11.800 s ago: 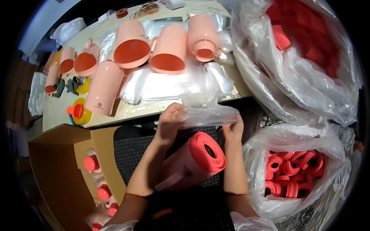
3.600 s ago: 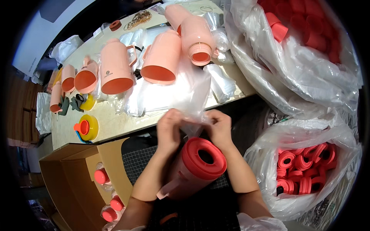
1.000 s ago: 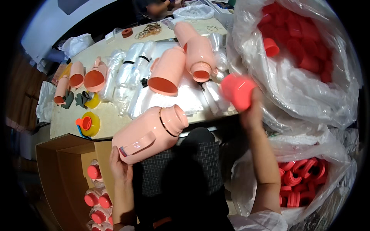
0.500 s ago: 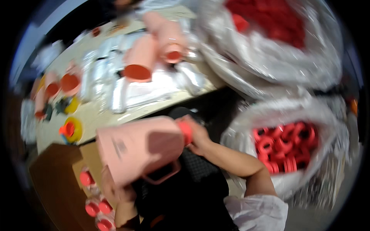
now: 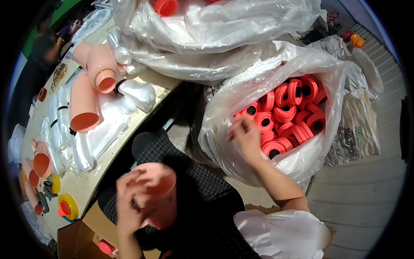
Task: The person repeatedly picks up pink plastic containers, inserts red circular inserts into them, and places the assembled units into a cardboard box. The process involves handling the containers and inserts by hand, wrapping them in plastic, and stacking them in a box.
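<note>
Beside the table, my left hand clamps a pink jug. My right hand, fingers loosely apart, reaches over red caps in a plastic bag.

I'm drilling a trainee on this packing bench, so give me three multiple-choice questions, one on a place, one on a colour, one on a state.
1. Where does the right hand reach?
A. into the clear bag of caps
B. onto the table
C. into the cardboard box

2. What colour are the round caps?
A. blue
B. red-orange
C. white

3. What is the left hand doing?
A. resting flat on the table
B. hanging empty
C. gripping the pink jug

Answers: A, its fingers hover over the caps in the bag; B, all are red-orange; C, its fingers wrap the jug's rim.
</note>
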Demonstrator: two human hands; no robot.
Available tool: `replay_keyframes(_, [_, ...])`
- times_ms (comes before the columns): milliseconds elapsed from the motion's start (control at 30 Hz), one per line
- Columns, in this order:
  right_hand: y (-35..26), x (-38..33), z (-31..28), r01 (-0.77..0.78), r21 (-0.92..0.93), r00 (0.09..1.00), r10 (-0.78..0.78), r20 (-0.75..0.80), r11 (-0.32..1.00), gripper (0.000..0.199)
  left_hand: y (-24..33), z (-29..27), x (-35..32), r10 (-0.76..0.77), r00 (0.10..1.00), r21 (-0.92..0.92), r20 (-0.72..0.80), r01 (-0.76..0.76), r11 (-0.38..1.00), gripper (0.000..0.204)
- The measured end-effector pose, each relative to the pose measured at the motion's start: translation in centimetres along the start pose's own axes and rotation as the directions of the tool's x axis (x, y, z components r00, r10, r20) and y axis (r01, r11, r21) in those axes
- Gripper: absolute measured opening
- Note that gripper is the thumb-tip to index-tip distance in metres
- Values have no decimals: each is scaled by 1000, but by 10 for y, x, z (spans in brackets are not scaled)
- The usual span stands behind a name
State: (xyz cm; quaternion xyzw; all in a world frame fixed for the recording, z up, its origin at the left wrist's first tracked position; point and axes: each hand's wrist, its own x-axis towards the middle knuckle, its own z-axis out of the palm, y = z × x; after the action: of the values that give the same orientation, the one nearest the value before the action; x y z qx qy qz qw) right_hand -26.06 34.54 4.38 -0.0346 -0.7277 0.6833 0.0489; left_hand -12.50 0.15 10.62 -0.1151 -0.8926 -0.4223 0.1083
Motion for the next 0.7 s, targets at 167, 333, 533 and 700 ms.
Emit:
replay_keyframes(167, [173,145,-71,110,-571,994,-85,71,814,30,9,25,-44,-519,843,-78,-143,513,855,70])
replay_keyframes(333, [204,146,-51,98,-764,993,-14,115,638,33,-28,33,-114,-663,732,-286,-158,608,740,34])
replay_keyframes(533, [53,73,-80,93,-615,990,-141,-30,783,37,-41,26,-109,-593,776,-330,-215,514,792,30])
replay_keyframes(700, [-63,3,-3,424,-408,889,-285,359,809,37,-37,25,-106,-549,833,-458,-68,462,759,32])
